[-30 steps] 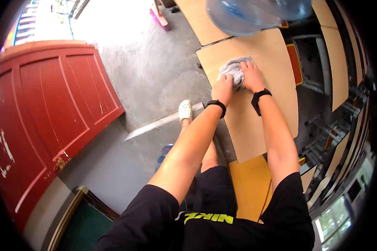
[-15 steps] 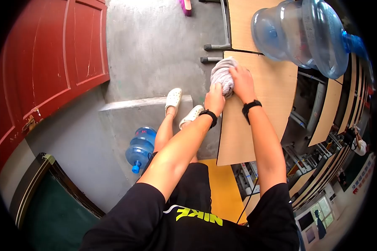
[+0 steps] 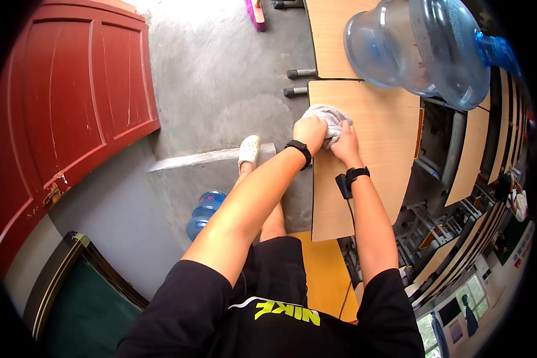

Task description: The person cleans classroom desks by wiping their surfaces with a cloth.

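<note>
A bunched light-grey cloth (image 3: 329, 113) is held in both of my hands at the left edge of a wood-topped desk (image 3: 370, 179). My left hand (image 3: 310, 131) is closed around its left side, with the fingers curled in. On the lower right side of the cloth, my right hand (image 3: 345, 145) grips it, thumb and fingers pressed together. The cloth's underside is hidden, so I cannot tell whether it touches the desktop. Each wrist wears a black strap, and a small black box with a cable hangs by the right one.
A large clear-blue water jug (image 3: 417, 48) lies on its side on the adjoining desk (image 3: 331, 42). Another blue jug (image 3: 205, 213) is on the floor by my leg. A purple broom (image 3: 256, 17), a red door (image 3: 77, 107) and a low concrete step (image 3: 215, 155) are to the left.
The cloth has turned and been regripped: my left hand has moved up its left side, and my right hand has dropped lower on it. The view has shifted slightly.
</note>
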The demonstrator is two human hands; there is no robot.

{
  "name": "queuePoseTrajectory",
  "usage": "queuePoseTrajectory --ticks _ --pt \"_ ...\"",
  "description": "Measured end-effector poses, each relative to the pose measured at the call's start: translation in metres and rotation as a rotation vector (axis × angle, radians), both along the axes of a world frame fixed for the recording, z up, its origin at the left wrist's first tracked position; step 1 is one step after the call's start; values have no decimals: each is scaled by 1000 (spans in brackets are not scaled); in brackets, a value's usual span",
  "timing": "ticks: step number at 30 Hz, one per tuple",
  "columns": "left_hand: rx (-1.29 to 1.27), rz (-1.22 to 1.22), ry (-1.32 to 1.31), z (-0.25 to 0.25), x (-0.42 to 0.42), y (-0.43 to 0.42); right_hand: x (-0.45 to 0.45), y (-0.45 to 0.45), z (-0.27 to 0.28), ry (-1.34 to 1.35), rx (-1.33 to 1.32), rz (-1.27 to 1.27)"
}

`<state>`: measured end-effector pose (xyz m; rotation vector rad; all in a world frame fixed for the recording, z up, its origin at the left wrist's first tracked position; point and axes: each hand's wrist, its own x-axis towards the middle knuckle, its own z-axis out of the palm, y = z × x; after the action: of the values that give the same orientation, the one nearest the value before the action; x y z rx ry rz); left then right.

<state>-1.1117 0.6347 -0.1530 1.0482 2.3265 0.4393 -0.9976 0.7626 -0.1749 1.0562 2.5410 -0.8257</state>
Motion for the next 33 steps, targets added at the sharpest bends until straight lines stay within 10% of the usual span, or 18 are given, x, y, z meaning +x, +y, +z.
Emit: queuePoseTrajectory --ticks 33 --pt "-201 -316 -133 13 -29 25 -8 5 3 13 -19 41"
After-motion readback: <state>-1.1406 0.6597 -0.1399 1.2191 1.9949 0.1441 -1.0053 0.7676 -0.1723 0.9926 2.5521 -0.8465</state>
